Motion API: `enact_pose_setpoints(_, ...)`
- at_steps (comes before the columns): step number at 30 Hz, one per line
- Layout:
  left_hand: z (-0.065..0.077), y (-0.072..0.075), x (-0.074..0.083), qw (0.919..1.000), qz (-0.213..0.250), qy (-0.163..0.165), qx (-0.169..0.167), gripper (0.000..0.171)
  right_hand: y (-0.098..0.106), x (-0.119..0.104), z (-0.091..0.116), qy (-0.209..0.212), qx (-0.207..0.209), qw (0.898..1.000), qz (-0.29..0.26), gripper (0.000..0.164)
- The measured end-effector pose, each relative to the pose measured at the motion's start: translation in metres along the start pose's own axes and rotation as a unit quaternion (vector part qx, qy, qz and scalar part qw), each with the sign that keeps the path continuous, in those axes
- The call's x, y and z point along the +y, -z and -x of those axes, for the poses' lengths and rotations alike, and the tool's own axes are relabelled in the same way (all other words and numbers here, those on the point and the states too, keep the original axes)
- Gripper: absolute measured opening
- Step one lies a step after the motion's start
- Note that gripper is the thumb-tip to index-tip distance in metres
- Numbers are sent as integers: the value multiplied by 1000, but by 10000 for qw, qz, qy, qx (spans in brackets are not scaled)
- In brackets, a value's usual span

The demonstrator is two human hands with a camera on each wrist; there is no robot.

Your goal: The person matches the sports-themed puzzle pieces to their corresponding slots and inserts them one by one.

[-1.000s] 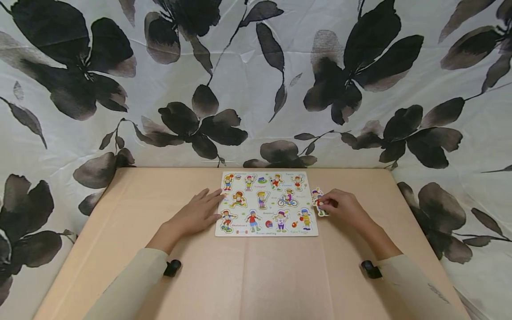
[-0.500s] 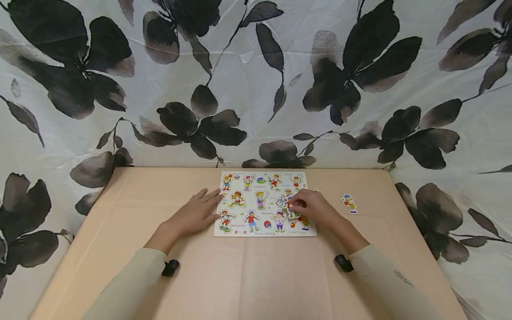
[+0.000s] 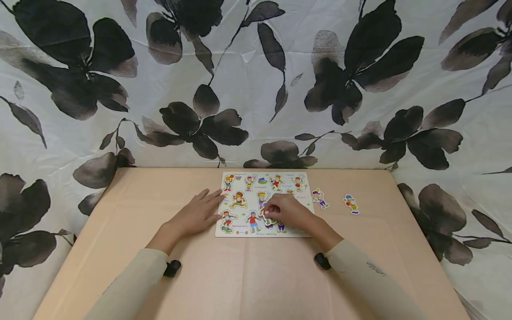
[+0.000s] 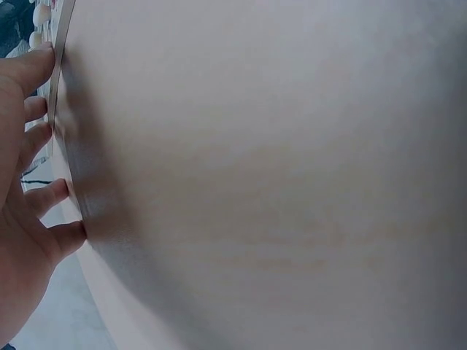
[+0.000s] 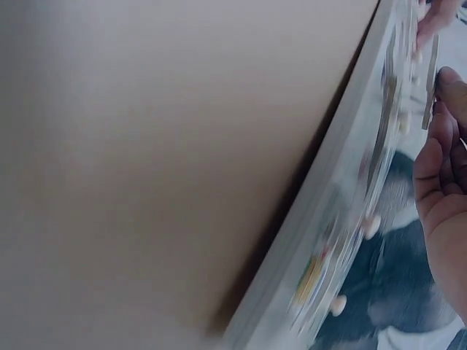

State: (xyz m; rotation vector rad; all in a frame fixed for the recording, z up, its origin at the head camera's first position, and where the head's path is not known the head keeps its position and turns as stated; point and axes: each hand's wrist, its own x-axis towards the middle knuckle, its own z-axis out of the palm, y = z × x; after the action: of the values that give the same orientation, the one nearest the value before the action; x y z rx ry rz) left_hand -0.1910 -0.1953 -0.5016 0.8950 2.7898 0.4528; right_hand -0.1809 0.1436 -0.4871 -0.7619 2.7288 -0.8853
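Note:
My right hand pinches a flat child-figure puzzle piece by its upper part, over the middle of the white peg puzzle board. Seen edge-on in the right wrist view, the held puzzle piece is raised above the board. The fingers hide much of its picture, along with part of the board below. My left hand rests at the board's left edge with its fingers spread and nearly straight. In the left wrist view, the left fingertips line up along that edge.
Right of the board lie two loose figure pieces, one close to its edge and another farther right. Several colourful figures with small knobs sit on the board. Beyond the beige table hangs a floral cloth.
The right hand has picked up the puzzle piece from beside the board and carried it left over the board, uncovering two loose pieces. The left hand stays in place.

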Motion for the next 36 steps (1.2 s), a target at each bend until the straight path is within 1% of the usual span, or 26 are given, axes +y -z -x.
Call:
enact_pose_setpoints(6, 3, 1, 1, 10000, -24, -17, -23, 65, -13, -16, -8, 229, -246, 9992, 212, 8)
enact_pose_setpoints(9, 2, 2, 1, 10000, -16, -41, -22, 65, -17, -22, -10, 240, -338, 9989, 240, 7)
enact_pose_setpoints(14, 3, 1, -1, 10000, -18, -75, -13, 65, -24, -27, -13, 356, -417, 9982, 244, 5)
enact_pose_setpoints(19, 3, -3, -2, 9999, -35, -89, -41, 65, -28, -32, -13, 334, -425, 9982, 260, 5)
enact_pose_setpoints(22, 4, -3, -2, 10000, -25, -77, -28, 65, -30, -33, -13, 324, -395, 9983, 270, 6)
enact_pose_setpoints(29, 4, -1, 0, 10000, 6, -13, -34, 65, -35, -34, -17, 299, -533, 9970, 474, 8)
enact_pose_setpoints(36, 3, -1, 1, 10000, 25, -7, 12, 65, -34, -33, -17, 220, -507, 9974, 470, 7)
